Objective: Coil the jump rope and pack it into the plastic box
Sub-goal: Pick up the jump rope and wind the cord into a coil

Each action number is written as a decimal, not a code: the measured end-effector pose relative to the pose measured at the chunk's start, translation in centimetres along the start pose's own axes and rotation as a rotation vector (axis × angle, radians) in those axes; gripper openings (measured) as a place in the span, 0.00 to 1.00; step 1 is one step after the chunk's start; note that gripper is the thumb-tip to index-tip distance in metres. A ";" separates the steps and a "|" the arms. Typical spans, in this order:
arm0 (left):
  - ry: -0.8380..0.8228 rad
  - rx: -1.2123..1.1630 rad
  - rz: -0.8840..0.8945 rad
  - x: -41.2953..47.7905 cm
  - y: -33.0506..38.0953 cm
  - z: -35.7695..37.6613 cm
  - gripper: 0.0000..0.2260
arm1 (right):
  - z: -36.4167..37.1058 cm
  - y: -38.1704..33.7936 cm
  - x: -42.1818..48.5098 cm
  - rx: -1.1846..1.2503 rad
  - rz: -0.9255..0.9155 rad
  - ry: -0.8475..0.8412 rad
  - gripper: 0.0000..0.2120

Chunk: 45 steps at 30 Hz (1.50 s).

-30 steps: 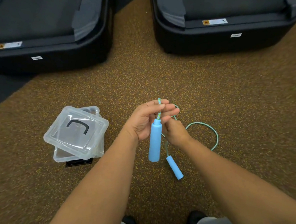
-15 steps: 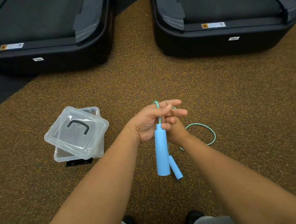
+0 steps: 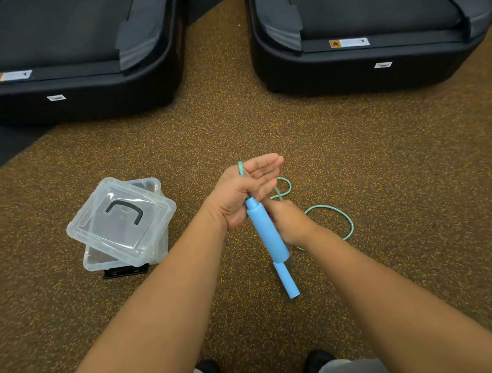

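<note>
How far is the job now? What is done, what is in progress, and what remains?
Done: little; the first turn of rope lies over the left hand. In hand: a blue handle hangs between the left hand and right hand. Left: much rope loops on the floor, the second handle appears to lie there, and the box has its lid resting askew on top.
</note>
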<state>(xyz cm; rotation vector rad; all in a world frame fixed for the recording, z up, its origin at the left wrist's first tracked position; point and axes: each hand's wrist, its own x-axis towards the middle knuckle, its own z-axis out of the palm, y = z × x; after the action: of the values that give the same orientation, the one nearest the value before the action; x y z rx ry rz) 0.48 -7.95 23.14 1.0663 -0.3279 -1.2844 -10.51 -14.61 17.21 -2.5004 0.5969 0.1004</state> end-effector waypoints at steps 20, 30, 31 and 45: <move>0.051 0.488 -0.006 0.7 -0.9 -0.6 0.17 | -10.4 -2.0 0.4 0.090 -0.126 -0.054 0.02; -0.158 0.332 -0.137 -0.1 -0.4 0.5 0.30 | -10.7 -1.1 0.9 0.121 -0.156 0.146 0.04; -0.170 0.317 -0.147 -0.1 -0.3 0.5 0.31 | -10.2 -0.8 1.0 0.154 -0.158 0.179 0.04; -0.393 0.095 -0.142 -0.5 1.6 0.5 0.28 | -6.1 -1.0 0.9 0.393 -0.010 0.132 0.17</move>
<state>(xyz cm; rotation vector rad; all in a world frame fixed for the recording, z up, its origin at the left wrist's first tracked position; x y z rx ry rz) 0.94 -7.84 24.85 0.9243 -0.6234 -1.6216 -9.64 -17.52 22.71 -2.1379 0.5934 -0.1723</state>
